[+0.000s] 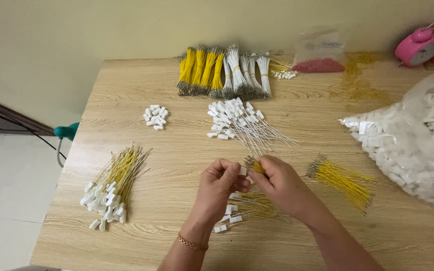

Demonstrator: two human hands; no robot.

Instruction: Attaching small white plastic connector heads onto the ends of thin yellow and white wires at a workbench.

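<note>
My left hand [220, 186] pinches a small white plastic connector [242, 171] between thumb and fingers. My right hand [279, 183] grips a short yellow wire [253, 165] with a metal tip, its end touching the connector. Both hands hover over the wooden table [167, 165]. Under them lie several yellow wires fitted with white connectors [242, 210]. A loose bunch of yellow wires [342, 180] lies right of my right hand.
A pile of finished yellow wires with connectors [112, 188] lies at the left. White wires with connectors [239, 125], loose white connectors [155, 117], bundled yellow and white wires [224, 73], a clear bag of white connectors [418, 135], a pink alarm clock [420, 45] and a bag of red bits [320, 62] surround them.
</note>
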